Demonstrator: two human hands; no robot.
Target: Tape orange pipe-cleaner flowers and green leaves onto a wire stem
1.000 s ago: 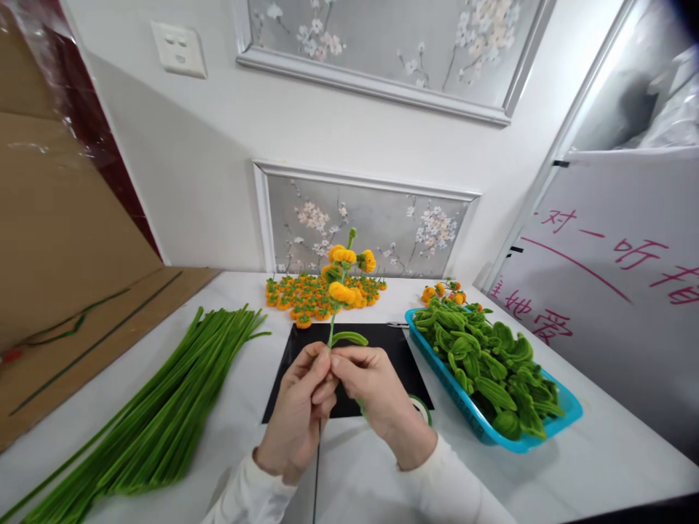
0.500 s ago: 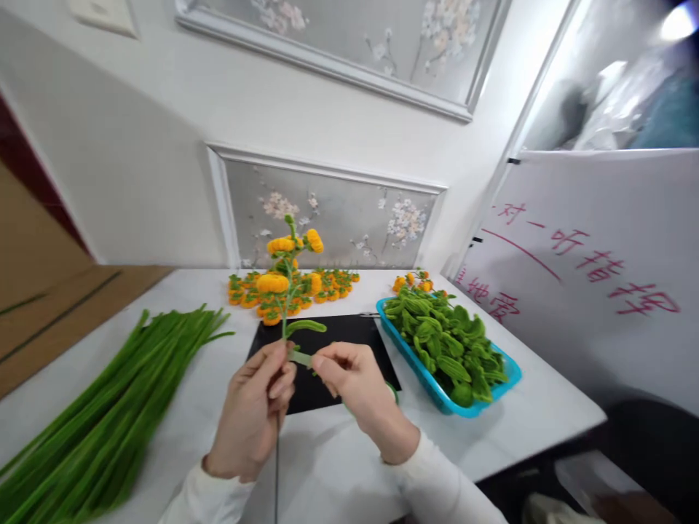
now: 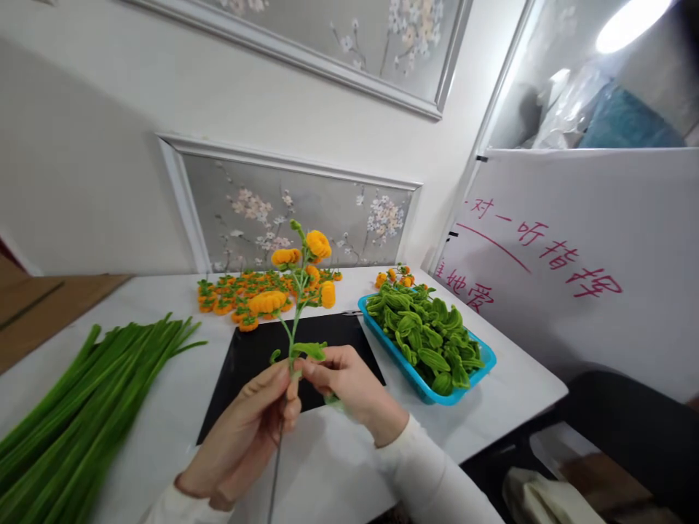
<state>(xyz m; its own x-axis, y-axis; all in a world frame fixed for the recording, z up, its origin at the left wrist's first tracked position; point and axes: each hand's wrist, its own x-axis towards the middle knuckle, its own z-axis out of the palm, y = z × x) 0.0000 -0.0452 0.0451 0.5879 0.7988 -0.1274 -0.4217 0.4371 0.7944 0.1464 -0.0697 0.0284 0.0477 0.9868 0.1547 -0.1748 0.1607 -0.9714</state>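
Note:
My left hand [image 3: 248, 426] is closed around the thin stem of an upright flower spray [image 3: 298, 320] made of fuzzy pipe cleaner. The spray carries several orange pumpkin-shaped heads and green leaves. Pinched beside the stem, at the joint of a leaf [image 3: 310, 351], are the fingertips of my right hand [image 3: 354, 389]. A strip of pale green tape [image 3: 296, 374] shows in part there; more of that green lies blurred under the right palm. Below my left hand the bare wire stem runs downward. Beneath the hands is a black mat [image 3: 248, 364].
Long green pipe cleaners [image 3: 109, 393] lie in a bundle on the left. Several orange pieces [image 3: 218, 295] line the table's back. A blue basket [image 3: 426, 393] full of green leaves [image 3: 431, 335] stands at right, with a finished-looking orange sprig [image 3: 394, 276] behind it.
The view has swung a little to the right. My right fingers have come in closer to the stem, and the taut tape strip between the hands has shortened. The spray has turned and leans slightly rightward.

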